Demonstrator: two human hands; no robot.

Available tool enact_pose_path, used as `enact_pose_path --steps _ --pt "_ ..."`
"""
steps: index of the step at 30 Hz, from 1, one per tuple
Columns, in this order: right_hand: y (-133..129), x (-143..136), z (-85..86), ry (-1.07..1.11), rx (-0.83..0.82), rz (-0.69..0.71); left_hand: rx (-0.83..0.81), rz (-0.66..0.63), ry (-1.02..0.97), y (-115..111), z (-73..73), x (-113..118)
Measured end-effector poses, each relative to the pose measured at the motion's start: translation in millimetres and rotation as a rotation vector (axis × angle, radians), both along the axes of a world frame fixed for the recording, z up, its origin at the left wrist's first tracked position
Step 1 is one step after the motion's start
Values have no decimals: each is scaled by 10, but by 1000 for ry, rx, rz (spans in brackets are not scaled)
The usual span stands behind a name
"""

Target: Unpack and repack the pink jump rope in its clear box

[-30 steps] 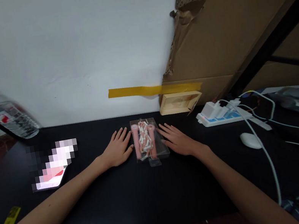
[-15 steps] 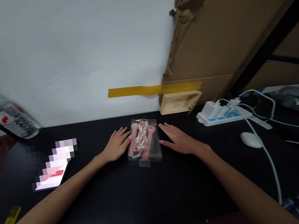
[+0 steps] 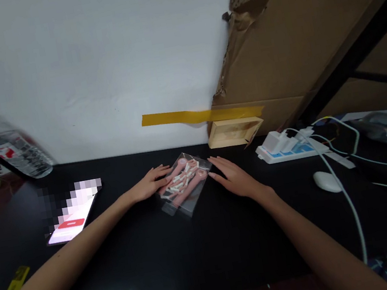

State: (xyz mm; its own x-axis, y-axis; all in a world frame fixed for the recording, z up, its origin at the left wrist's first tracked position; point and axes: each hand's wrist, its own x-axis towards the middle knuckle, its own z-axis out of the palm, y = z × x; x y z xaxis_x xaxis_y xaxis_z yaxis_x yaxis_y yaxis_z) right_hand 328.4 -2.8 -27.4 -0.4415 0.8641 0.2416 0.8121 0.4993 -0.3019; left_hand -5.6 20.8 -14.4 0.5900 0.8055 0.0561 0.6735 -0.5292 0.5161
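A clear plastic box (image 3: 195, 188) lies tilted clockwise on the black table, between my hands. Inside it show pink handles and a pink-and-white rope. My left hand (image 3: 149, 184) is at the box's left side, fingers extended and touching its edge. On the other side, my right hand (image 3: 234, 177) has its fingers stretched out, with the fingertips at the box's upper right corner. Neither hand is closed around the box.
A lit phone (image 3: 74, 213) and a plastic bottle (image 3: 18, 151) are on the left. Behind the box stands a shallow wooden tray (image 3: 235, 131) against cardboard. On the right are a power strip (image 3: 292, 150), a white mouse (image 3: 327, 182) and loose cables.
The box has turned clockwise, its lower end swinging left. My left hand has shifted slightly with it, and my right fingertips now meet its corner. The view has moved a little.
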Motion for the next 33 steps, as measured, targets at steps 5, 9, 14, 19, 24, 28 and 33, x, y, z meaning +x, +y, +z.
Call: enact_pose_path --steps 5,9,14,19,24,28,33 --pt "-35 -54 96 97 102 79 54 63 -38 5 125 22" --pt "-95 -121 160 116 132 148 330 159 147 -102 236 83" --pt "-162 -185 219 119 108 228 338 172 271 -291 247 213" --pt "-184 -208 237 94 67 265 341 123 286 -320 93 266" --pt "-171 -211 225 89 44 191 343 1 266 -157 129 159" --pt "-158 -214 150 24 -17 114 347 -18 284 -100 189 112" --pt "-153 -205 62 -112 -93 125 358 -15 282 -117 179 114"
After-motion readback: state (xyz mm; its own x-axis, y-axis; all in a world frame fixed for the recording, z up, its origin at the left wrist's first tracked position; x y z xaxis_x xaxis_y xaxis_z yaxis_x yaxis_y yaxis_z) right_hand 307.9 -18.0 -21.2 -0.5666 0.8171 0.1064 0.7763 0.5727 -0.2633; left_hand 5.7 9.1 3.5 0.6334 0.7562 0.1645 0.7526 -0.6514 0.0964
